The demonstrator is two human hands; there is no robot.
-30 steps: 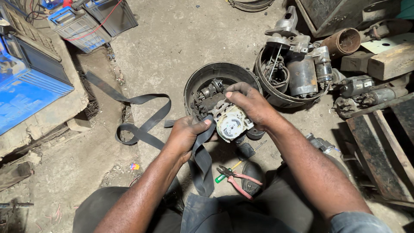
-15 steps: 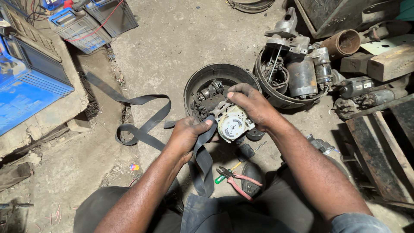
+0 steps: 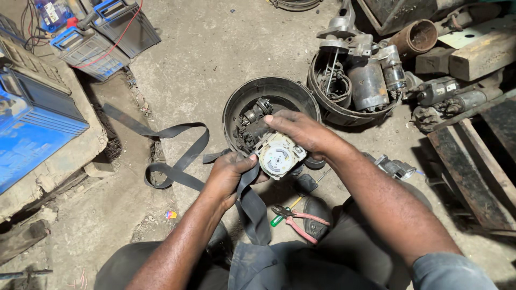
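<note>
Fingers of your right hand (image 3: 301, 131) still clamp the seat-belt retractor (image 3: 278, 154) mid-frame; your left hand (image 3: 228, 174) keeps pinching its webbing (image 3: 177, 142), nothing shifted.

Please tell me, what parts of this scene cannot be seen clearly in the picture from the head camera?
- Back of the pale round mechanism: covered by the right hand.
- How the grey belt joins it: hidden under the left hand.
- Contents of the black bowl: dark, partly behind the right hand.
- Pliers: the jaw end lies partly against a dark shoe.
- Blue crates: cut off by the left edge.
</note>
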